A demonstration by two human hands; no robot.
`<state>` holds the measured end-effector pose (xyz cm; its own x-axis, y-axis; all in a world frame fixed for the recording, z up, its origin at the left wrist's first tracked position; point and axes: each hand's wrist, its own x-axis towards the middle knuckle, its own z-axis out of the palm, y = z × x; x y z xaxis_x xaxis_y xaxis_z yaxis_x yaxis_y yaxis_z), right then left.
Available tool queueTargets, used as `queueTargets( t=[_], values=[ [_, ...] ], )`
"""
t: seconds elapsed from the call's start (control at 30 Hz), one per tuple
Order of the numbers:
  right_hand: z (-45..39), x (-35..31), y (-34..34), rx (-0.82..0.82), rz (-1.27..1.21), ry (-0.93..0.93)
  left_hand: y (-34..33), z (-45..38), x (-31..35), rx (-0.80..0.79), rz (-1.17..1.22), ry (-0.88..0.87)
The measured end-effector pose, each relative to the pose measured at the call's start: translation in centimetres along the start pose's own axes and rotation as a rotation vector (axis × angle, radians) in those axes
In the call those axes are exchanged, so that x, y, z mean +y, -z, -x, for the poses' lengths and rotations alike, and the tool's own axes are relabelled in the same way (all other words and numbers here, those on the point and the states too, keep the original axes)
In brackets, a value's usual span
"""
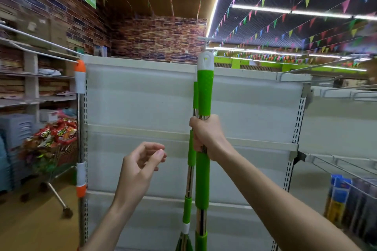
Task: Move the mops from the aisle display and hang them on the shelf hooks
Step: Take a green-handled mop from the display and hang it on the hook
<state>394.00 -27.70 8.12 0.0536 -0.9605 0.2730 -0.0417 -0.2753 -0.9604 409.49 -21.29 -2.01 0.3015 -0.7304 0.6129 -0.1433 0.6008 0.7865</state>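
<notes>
My right hand (206, 136) grips the steel shaft of a green mop (205, 91), held upright in front of the white shelf end panel (142, 98). Its white top cap with a hanging hole reaches just above the panel's upper edge. A second, thinner green mop handle (191, 149) stands right behind it on the left, and my fingers seem to wrap round that one too. My left hand (140, 161) hovers lower left of the mops, fingers loosely curled, holding nothing. An orange-and-white mop (80, 79) stands against the panel's left edge.
A shopping cart (51, 149) full of snack bags stands at the left by grey crates. Wall shelves run along the left. Wire shelves and hooks (336, 161) stick out at the right, with packaged goods (342, 199) below them.
</notes>
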Motion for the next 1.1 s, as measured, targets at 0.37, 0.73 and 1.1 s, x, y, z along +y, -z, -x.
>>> queueTargets(
  t=[0.37,0.73,1.1],
  values=[
    [-6.1,2.5,-0.4,0.030,0.065,-0.049,0.2,-1.4,-1.2,0.008,0.002,-0.007],
    [-12.7,4.3,-1.5,0.075,0.085,-0.093,1.1,-2.0,-2.7,0.029,-0.025,-0.010],
    [-16.0,5.7,-2.2,0.088,0.061,-0.086,2.7,-2.4,-3.4,0.059,-0.055,0.008]
  ],
)
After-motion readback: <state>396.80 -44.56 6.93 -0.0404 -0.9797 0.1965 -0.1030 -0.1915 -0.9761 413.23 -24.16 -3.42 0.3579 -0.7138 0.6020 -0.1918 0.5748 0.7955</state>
